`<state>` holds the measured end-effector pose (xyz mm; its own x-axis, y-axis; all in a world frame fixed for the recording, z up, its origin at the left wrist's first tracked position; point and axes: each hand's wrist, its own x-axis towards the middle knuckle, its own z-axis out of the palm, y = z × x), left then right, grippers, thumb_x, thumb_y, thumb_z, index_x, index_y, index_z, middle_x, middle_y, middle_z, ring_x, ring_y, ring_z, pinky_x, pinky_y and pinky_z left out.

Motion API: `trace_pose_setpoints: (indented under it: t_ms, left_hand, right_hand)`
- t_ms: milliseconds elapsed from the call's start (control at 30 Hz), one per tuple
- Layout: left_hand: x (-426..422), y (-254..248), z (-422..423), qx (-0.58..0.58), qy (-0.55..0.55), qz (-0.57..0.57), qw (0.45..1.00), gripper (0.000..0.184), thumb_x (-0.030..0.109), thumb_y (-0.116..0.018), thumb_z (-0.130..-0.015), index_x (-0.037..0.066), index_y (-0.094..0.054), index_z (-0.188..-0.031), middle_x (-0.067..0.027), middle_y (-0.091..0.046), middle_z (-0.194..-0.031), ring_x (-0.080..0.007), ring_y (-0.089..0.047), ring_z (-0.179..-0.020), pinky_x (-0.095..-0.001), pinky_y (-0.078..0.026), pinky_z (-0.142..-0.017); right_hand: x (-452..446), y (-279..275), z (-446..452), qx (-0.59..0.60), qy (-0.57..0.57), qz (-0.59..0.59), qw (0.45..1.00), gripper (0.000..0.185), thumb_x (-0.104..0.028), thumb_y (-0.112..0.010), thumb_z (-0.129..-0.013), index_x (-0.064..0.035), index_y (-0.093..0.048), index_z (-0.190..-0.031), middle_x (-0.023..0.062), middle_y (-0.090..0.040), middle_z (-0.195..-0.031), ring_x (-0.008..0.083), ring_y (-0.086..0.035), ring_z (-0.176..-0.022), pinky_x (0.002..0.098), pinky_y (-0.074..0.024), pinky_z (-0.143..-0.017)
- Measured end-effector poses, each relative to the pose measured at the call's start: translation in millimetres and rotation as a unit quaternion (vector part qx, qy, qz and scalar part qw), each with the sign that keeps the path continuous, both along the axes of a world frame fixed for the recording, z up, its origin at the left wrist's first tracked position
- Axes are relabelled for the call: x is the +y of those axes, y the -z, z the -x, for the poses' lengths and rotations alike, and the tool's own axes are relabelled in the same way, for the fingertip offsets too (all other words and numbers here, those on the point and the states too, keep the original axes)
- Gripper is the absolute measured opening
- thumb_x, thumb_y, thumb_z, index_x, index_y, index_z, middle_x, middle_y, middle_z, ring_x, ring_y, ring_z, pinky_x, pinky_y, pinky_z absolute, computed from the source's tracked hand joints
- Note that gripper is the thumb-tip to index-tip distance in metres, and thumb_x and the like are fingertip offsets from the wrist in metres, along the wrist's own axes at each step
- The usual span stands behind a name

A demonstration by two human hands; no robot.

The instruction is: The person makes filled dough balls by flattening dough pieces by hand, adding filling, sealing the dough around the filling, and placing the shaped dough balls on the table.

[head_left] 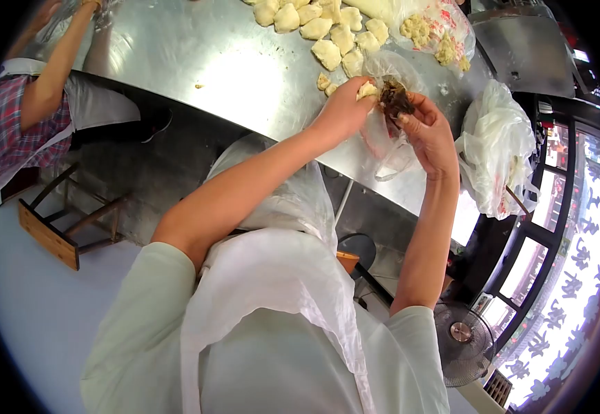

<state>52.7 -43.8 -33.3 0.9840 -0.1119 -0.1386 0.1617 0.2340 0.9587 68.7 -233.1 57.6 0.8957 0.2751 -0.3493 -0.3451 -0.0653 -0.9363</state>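
Note:
My left hand (343, 114) is closed around a small piece of pale dough (367, 90). Close beside it, my right hand (430, 132) pinches a dark brown clump of filling (394, 97) between thumb and fingers. Under and behind both hands lies a crumpled clear plastic bag (393, 162); what it contains is hard to make out. Several pale dough pieces (327, 54) are spread on the metal table just beyond my hands, with small scraps (324, 83) near my left wrist.
The metal worktable (162, 65) runs across the top. Yellowish crumbly lumps on plastic (445, 48) lie at its far right. A white plastic bag (499, 152) hangs at the right, above a fan (461, 332). A co-worker's arm (58, 65) and a wooden stool (72, 221) are at left.

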Motion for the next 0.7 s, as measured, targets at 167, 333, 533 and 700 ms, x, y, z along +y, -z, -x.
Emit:
trace_pose_setpoints:
  t_ms: [167, 333, 533, 700]
  left_hand:
    - [20.6, -14.5, 15.4, 0.148, -0.001, 0.3, 0.943, 0.035, 0.022, -0.053, -0.108, 0.001, -0.056, -0.135, -0.0104, -0.065, -0.127, -0.0194, -0.063, -0.116, -0.0359, -0.052, -0.098]
    - [40.8, -25.0, 29.6, 0.141, 0.049, 0.398, 0.905, 0.034, 0.022, -0.053, -0.109, 0.003, -0.053, -0.137, -0.0094, -0.061, -0.126, -0.018, -0.061, -0.115, -0.0348, -0.051, -0.1]
    - [37.3, -9.3, 39.4, 0.145, -0.015, 0.426, 0.893, 0.036, 0.018, -0.056, -0.107, 0.001, -0.052, -0.139, -0.0097, -0.062, -0.12, -0.0188, -0.061, -0.109, -0.0356, -0.053, -0.098]
    - [55.2, -15.3, 44.1, 0.162, -0.02, 0.406, 0.899, 0.036, 0.016, -0.055, -0.108, 0.003, -0.052, -0.141, -0.0164, -0.064, -0.13, -0.0251, -0.064, -0.118, -0.0408, -0.052, -0.104]
  right_hand:
    - [24.4, 4.3, 25.3, -0.06, 0.042, 0.05, 0.996, 0.045, 0.004, -0.073, -0.089, 0.0076, -0.061, -0.133, 0.0101, -0.07, -0.118, 0.0163, -0.068, -0.104, 0.0294, -0.0552, -0.09]
    - [74.9, 22.5, 45.3, -0.229, 0.075, 0.198, 0.95, 0.023, 0.0, -0.076, -0.087, -0.001, -0.076, -0.11, 0.0072, -0.072, -0.104, 0.0136, -0.068, -0.092, 0.0269, -0.0541, -0.079]
    - [109.7, 31.1, 62.3, -0.42, 0.039, 0.363, 0.831, 0.022, -0.003, -0.073, -0.084, -0.0042, -0.076, -0.106, 0.0144, -0.068, -0.102, 0.0342, -0.065, -0.092, 0.0429, -0.0531, -0.08]
    - [88.1, 0.7, 62.4, -0.185, 0.018, 0.188, 0.964, 0.02, -0.002, -0.07, -0.09, 0.0012, -0.074, -0.109, 0.0107, -0.075, -0.099, 0.019, -0.07, -0.088, 0.0319, -0.0543, -0.081]
